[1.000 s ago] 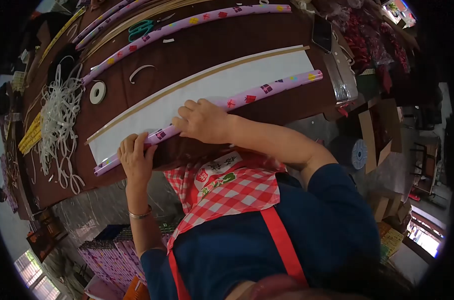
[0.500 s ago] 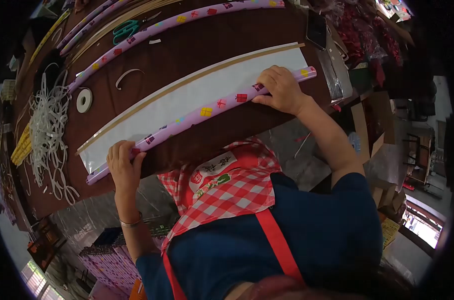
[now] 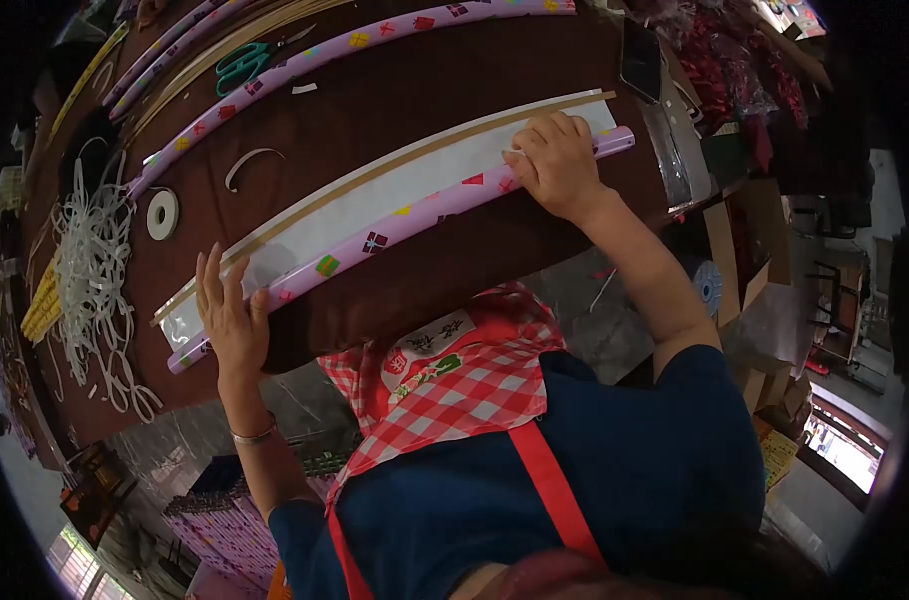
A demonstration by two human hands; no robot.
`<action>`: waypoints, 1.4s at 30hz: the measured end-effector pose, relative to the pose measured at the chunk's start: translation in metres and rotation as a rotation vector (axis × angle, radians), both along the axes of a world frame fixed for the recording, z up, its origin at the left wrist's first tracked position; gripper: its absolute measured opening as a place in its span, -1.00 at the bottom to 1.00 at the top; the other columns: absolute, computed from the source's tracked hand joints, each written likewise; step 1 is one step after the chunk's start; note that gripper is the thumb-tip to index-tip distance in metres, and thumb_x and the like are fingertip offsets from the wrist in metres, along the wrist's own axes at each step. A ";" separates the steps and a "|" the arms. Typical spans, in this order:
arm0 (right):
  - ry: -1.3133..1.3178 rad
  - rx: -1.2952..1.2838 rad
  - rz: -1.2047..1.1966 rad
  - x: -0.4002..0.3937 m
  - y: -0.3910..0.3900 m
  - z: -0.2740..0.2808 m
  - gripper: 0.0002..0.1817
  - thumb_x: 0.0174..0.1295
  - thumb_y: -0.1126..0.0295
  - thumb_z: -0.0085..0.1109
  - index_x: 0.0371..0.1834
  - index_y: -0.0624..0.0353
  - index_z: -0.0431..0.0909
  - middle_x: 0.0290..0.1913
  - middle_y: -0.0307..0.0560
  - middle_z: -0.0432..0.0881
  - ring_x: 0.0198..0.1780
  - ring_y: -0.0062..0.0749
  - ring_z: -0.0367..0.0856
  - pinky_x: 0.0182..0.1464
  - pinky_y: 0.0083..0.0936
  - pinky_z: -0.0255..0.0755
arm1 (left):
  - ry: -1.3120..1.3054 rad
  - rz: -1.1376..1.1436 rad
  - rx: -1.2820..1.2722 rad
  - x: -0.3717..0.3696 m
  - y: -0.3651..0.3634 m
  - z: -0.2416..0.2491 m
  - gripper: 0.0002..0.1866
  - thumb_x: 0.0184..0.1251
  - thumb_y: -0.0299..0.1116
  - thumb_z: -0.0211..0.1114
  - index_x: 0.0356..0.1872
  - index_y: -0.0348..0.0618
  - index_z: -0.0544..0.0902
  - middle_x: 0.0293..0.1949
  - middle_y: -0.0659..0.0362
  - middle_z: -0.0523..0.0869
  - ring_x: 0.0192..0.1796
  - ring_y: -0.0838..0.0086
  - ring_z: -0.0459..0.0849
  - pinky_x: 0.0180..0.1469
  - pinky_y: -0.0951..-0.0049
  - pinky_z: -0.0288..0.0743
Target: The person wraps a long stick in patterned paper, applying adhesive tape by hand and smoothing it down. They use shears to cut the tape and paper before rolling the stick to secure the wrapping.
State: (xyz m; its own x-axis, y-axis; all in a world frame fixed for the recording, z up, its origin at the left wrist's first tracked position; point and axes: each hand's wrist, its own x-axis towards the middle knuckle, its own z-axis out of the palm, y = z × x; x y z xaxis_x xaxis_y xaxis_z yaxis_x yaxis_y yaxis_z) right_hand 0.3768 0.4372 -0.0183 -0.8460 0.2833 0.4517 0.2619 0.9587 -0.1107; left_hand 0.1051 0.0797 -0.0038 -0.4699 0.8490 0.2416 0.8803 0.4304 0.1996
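Note:
A long roll of purple gift wrap (image 3: 394, 225) with small present prints lies slantwise on the brown table (image 3: 394, 100). It is partly wound over the white underside of its sheet (image 3: 374, 200). My left hand (image 3: 229, 320) lies flat on the roll's left end, fingers stretched out over the white sheet. My right hand (image 3: 559, 160) is curled over the roll near its right end, fingertips touching the white sheet. A thin tan strip (image 3: 404, 160) runs along the sheet's far edge.
A second purple roll (image 3: 374, 35) and green-handled scissors (image 3: 239, 62) lie farther back. A tape ring (image 3: 161, 214) and a heap of white strips (image 3: 94, 270) are at the left. A phone (image 3: 641, 60) is at the far right, cardboard boxes (image 3: 734, 250) beyond the table edge.
The roll has turned away from me over the white sheet, leaving a narrower white band. My left hand went from gripping the end to lying flat. My right hand stayed near the right end.

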 end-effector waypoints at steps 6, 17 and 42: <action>0.006 0.008 -0.011 -0.008 0.008 0.000 -0.80 0.25 0.17 0.14 -0.39 0.03 0.58 -0.27 -0.23 0.50 -0.09 -0.27 0.43 0.01 -0.25 0.17 | 0.021 0.016 -0.002 -0.011 0.009 -0.002 -0.59 0.41 -0.14 0.14 0.18 -0.09 0.54 0.40 -0.04 0.32 0.47 -0.04 0.20 0.44 0.00 0.10; 0.089 0.048 -0.040 -0.015 0.014 -0.003 -0.87 0.25 0.27 0.11 -0.34 0.06 0.53 -0.28 -0.18 0.52 -0.15 -0.23 0.45 -0.03 -0.27 0.20 | 0.016 0.057 0.039 -0.029 0.023 -0.005 -0.60 0.38 -0.24 0.18 0.20 -0.06 0.53 0.40 -0.02 0.33 0.47 -0.02 0.19 0.44 0.05 0.10; -0.131 -0.020 0.146 -0.035 0.046 0.007 -0.73 0.33 0.17 0.04 -0.22 0.17 0.52 -0.18 -0.03 0.52 -0.03 -0.07 0.45 0.14 -0.16 0.23 | 0.042 -0.022 0.160 0.001 0.063 0.003 -0.57 0.23 -0.17 0.36 0.11 0.01 0.58 0.34 0.07 0.42 0.43 0.09 0.30 0.38 -0.04 0.16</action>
State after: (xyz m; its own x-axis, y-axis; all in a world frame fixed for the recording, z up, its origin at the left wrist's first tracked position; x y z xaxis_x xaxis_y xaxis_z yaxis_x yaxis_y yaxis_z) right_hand 0.3420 0.4829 -0.0115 -0.9299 0.1612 0.3306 0.1338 0.9855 -0.1042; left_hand 0.1062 0.1424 -0.0011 -0.4382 0.8080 0.3938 0.8982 0.3766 0.2268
